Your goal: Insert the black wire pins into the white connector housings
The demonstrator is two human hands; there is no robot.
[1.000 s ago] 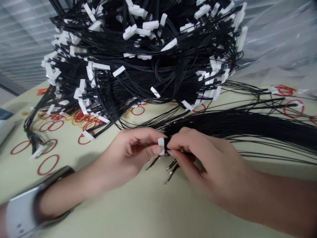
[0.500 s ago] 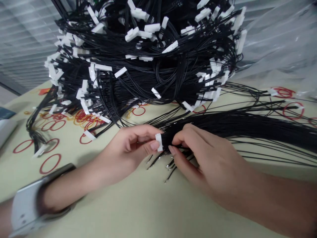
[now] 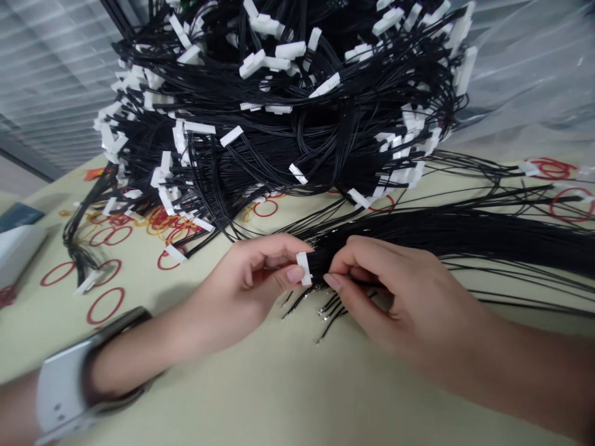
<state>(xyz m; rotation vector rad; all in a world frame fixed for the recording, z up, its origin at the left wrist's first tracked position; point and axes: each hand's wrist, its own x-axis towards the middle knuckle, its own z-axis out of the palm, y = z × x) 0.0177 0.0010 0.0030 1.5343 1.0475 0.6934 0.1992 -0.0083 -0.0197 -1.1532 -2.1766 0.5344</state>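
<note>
**White connector [image 3: 304,269] pinched at the end of a black wire bundle [image 3: 446,232]**

Connector small, narrow and white, plastic, set crosswise at the bundle's tip, low and just right of centre in the frame. Bundle long and dense, thin glossy wires running off toward the right edge, a few loose strands fanning out around it. Below the hands, bare crimped terminals [image 3: 323,313] glinting on several separated wire ends, pointing toward the lower left and clear of the connector.

Left hand [image 3: 242,285] closed on the connector from the left, thumb and curled fingers pinching it. Right hand [image 3: 400,297] curled just beside it, thumb and forefinger closed on a few wires, the exact grip partly hidden.

Behind, a tall heap of wire harnesses [image 3: 279,124] bristling with white connectors, upper middle of the frame. Red rubber bands [image 3: 106,306] scattered on a pale green tabletop [image 3: 297,384], mostly at the left. Clear plastic sheet [image 3: 525,80] at upper right. White wristband [image 3: 60,384] on the left wrist, lower left.
</note>
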